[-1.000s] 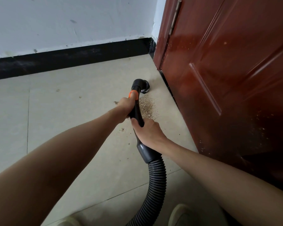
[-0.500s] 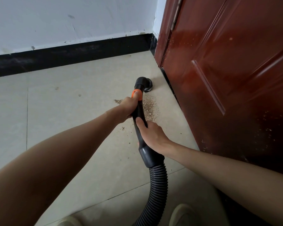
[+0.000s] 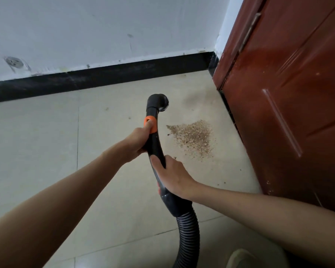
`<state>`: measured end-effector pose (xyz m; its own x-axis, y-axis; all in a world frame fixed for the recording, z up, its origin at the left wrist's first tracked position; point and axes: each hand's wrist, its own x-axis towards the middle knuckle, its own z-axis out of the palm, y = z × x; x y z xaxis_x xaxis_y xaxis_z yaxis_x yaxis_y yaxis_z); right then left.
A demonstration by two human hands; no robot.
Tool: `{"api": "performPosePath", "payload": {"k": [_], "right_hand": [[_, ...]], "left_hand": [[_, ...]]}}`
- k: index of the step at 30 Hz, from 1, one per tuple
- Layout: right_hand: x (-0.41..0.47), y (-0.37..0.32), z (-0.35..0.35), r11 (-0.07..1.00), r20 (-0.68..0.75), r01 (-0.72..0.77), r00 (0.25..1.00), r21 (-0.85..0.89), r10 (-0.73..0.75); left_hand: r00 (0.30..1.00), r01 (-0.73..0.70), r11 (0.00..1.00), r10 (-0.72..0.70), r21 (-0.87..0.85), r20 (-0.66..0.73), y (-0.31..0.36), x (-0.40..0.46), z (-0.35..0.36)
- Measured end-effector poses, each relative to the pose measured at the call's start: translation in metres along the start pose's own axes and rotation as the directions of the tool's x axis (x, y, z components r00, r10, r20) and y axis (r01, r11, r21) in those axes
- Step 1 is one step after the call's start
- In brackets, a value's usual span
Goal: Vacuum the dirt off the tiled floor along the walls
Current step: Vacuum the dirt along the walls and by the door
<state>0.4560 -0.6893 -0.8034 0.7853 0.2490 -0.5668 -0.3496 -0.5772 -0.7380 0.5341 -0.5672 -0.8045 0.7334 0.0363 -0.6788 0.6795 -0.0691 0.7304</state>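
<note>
Since half a second ago, nozzle (image 3: 159,102) has left the dirt (image 3: 192,139) and sits beyond its far-left edge. Both hands, left (image 3: 137,141) and right (image 3: 171,176), grip the wand (image 3: 154,144); the pile lies right of the wand, near the door (image 3: 282,113), closer to the right hand.

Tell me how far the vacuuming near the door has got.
Little looks done: the dirt pile lies whole beside the door. In hand: left hand and right hand grip the vacuum wand, nozzle beyond the pile. Left: pile and scattered specks.
</note>
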Motion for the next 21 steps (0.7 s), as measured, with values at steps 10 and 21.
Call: {"api": "performPosePath", "payload": {"k": [10,21], "right_hand": [[-0.007,-0.014,0.033,0.978,0.012,-0.111,0.993,-0.176,0.115],[-0.032,-0.018,0.041,0.953,-0.093,-0.250,0.967,-0.171,0.237]], "left_hand": [[0.990,0.138,0.990,-0.138,-0.035,-0.006,-0.037,0.003,-0.033],[0.973,0.173,0.984,-0.163,-0.048,0.162,-0.051,-0.003,-0.020]]}}
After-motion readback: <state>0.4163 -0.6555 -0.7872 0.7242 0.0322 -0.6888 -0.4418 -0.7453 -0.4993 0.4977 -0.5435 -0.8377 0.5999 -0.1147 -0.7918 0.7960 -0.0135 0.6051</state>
